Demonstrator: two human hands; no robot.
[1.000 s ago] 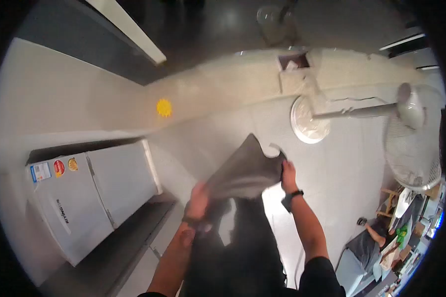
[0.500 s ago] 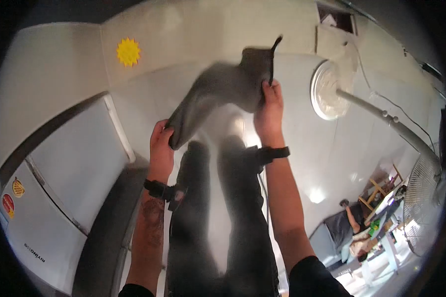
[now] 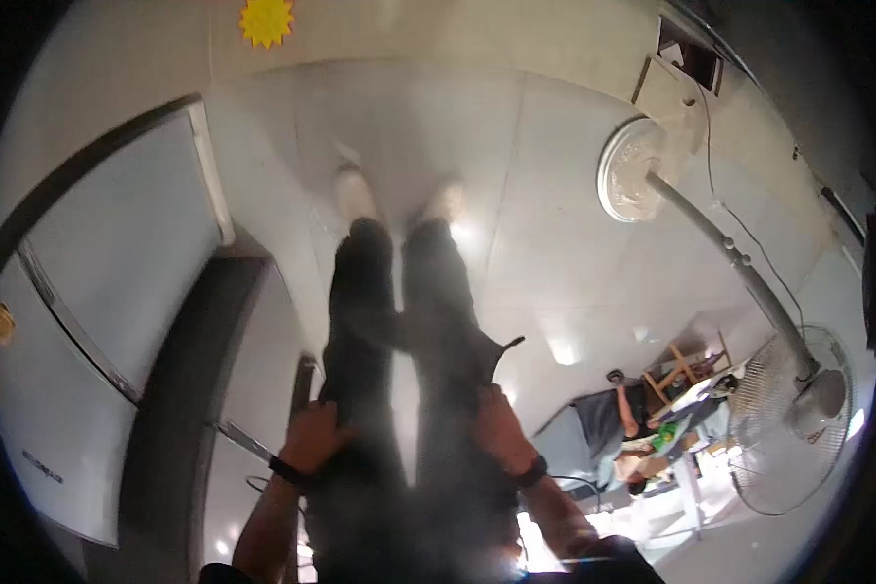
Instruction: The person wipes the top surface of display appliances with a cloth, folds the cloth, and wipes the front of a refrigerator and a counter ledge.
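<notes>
A dark grey cloth (image 3: pixel 399 332) hangs low in front of my legs and is hard to tell from my dark trousers (image 3: pixel 365 277). Its thin black strap or cord end (image 3: pixel 514 342) sticks out at the right. My left hand (image 3: pixel 313 436) is beside my left thigh, fingers closed on what looks like the cloth's edge. By the other thigh, my right hand (image 3: pixel 504 428) grips the opposite side below the strap. Blur and shadow hide the exact grip of both hands. A dark band is around each wrist.
A standing fan (image 3: pixel 788 419) with a round base (image 3: pixel 633 170) is at the right. White fridge-like doors (image 3: pixel 127 253) stand at the left. Beyond the fan's cage, another person (image 3: pixel 633 462) sits near wooden furniture. A yellow starburst sticker (image 3: pixel 266 21) is on the wall.
Both hands have come down towards my body, from stretched out ahead to beside my thighs. The cloth has dropped with them, and my feet now show.
</notes>
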